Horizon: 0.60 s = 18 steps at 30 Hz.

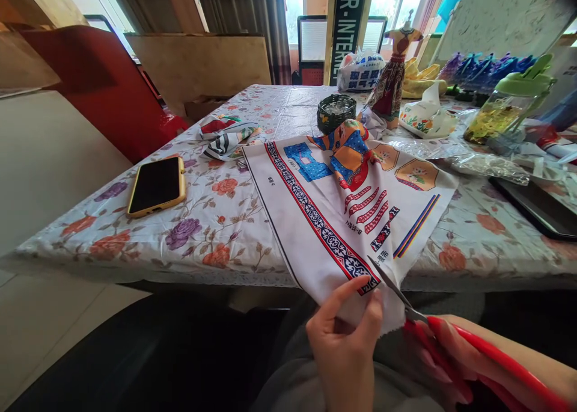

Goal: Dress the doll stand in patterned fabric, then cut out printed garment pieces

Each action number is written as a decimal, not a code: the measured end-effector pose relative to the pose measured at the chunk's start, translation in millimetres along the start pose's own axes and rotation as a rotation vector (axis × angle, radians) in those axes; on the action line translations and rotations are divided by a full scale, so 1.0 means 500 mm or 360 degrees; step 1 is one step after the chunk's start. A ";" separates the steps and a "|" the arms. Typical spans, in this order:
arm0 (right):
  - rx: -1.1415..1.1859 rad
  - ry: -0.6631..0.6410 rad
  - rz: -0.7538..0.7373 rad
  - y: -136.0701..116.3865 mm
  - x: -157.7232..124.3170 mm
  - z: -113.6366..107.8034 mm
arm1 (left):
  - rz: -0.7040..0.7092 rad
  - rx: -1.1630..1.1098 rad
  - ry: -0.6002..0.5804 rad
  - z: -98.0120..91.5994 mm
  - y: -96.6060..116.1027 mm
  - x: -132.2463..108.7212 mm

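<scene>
Two bare hands low over the lap, at the near edge of the table (pixel 211 219).

Left hand (pixel 345 346): thumb and fingers (pixel 374 311) pinched shut on the hanging corner of one printed cloth (pixel 315 219). Cloth thin, white and smooth, draped from the tabletop over the front edge. Printed on it:
- one long red-and-blue patterned band
- one blue garment shape
- a few curved red strips
- two hexagon panels
- one narrow striped bar

Right hand (pixel 451 355): fingers curled closed through the glossy red plastic loops of one pair of scissors (pixel 408 308). Slim metal blades laid at the cloth's lower edge, just beside the patterned band and the left fingertips. Gap between the blades too fine to judge.

Farther off, on the table's shiny flower-printed plastic cover:
- one phone (pixel 156 185), flat, black-screened, in a yellow case, well apart to the left
- one crumpled bundle of striped cloth scraps (pixel 228 136)
- one small round dark woven basket (pixel 336 112) just behind the printed cloth
- one doll (pixel 392 78) in a long patterned dress, upright
- one clear bottle (pixel 509 108) with a pale green lid
- one dark flat tablet (pixel 536 207) at the right edge
- one crinkled clear plastic sheet (pixel 478 162)

One glossy red chair (pixel 103 87) beyond the left corner.
</scene>
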State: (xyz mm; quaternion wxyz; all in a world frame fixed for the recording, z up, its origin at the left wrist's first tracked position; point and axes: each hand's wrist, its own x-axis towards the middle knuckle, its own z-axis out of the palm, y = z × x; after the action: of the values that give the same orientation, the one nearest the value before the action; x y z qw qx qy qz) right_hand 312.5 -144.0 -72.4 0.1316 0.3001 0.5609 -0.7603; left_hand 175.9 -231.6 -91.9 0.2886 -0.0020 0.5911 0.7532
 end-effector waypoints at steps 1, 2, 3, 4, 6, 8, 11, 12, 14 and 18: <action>0.0005 -0.0008 0.0003 -0.002 0.002 -0.002 | -0.0011 -0.0004 -0.0003 0.001 0.001 0.001; 0.0013 -0.0013 0.0004 -0.004 0.003 -0.003 | -0.0023 -0.0005 -0.0014 0.002 0.002 0.002; 0.0021 -0.0017 0.0005 -0.005 0.003 -0.004 | -0.0035 -0.0002 -0.0033 0.002 0.002 0.003; 0.0032 -0.0022 0.0008 -0.006 0.003 -0.005 | -0.0038 0.0004 -0.0051 0.002 0.002 0.005; 0.0057 -0.0036 0.0013 -0.007 0.002 -0.005 | -0.0030 0.0021 -0.0077 0.002 0.000 0.008; 0.0085 -0.0056 0.0013 -0.009 0.001 -0.004 | -0.0009 0.0029 -0.0077 0.002 -0.003 0.008; 0.0138 -0.0074 0.0005 -0.012 0.001 -0.002 | -0.0015 0.0008 -0.0094 0.002 -0.006 0.005; 0.0159 -0.0078 0.0002 -0.013 0.002 0.000 | -0.0021 -0.0009 -0.0101 0.002 -0.008 0.005; 0.0207 -0.0080 -0.0006 -0.012 0.004 0.002 | -0.0039 -0.0033 -0.0118 0.002 -0.010 0.004; 0.0293 -0.0082 -0.0026 -0.004 0.010 0.004 | -0.0042 -0.0058 -0.0117 0.004 -0.009 0.003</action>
State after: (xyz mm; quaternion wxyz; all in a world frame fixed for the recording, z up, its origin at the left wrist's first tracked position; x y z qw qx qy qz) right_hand 306.9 -144.7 -73.7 0.1117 0.2865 0.4876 -0.8171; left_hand 177.4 -228.7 -96.0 0.3198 0.0127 0.5662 0.7596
